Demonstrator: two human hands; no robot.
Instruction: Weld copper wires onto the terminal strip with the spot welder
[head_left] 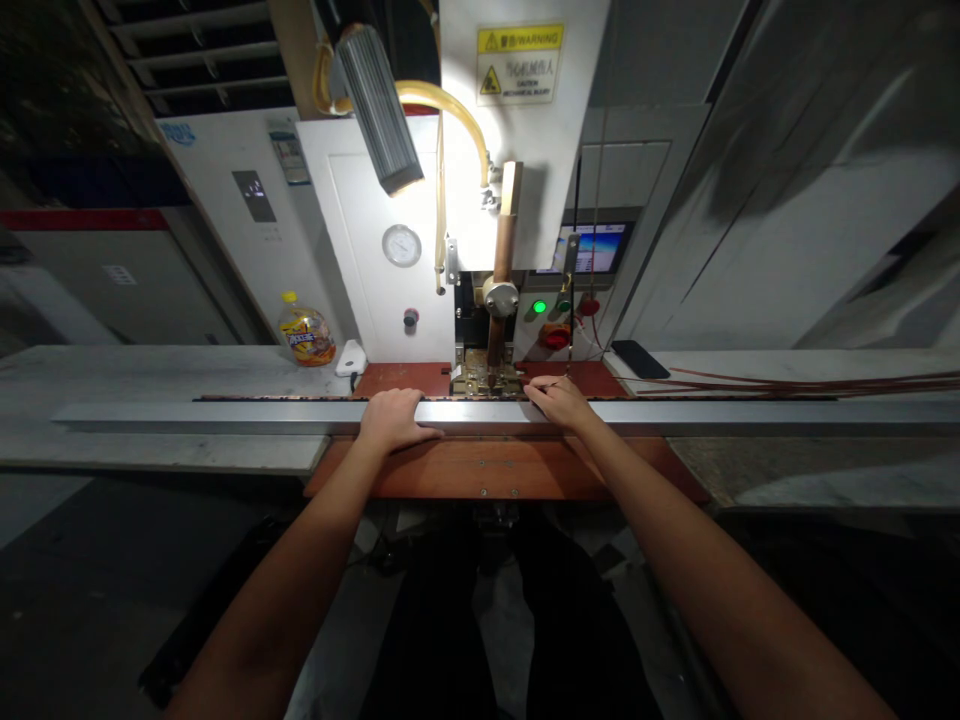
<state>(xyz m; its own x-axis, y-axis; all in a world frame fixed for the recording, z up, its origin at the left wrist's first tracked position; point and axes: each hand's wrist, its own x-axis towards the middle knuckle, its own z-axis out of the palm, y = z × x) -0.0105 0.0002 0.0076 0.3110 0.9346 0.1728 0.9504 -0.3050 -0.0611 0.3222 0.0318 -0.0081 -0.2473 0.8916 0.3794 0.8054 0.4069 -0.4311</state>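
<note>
Nearest is the reddish-brown board (pixel 457 480), a strip of it showing between its near edge and the long bar (pixel 480 413). Straight, smooth and silvery grey, the bar crosses left to right, running out of view rightward. The left hand (pixel 394 418) grips it from above; the right hand (pixel 559 402) curls over its far edge, its hold impossible to tell. Just beyond, between the hands, a copper rod (pixel 497 340) points down. Farther left, room separates the bar from a bottle (pixel 307 338).
</note>
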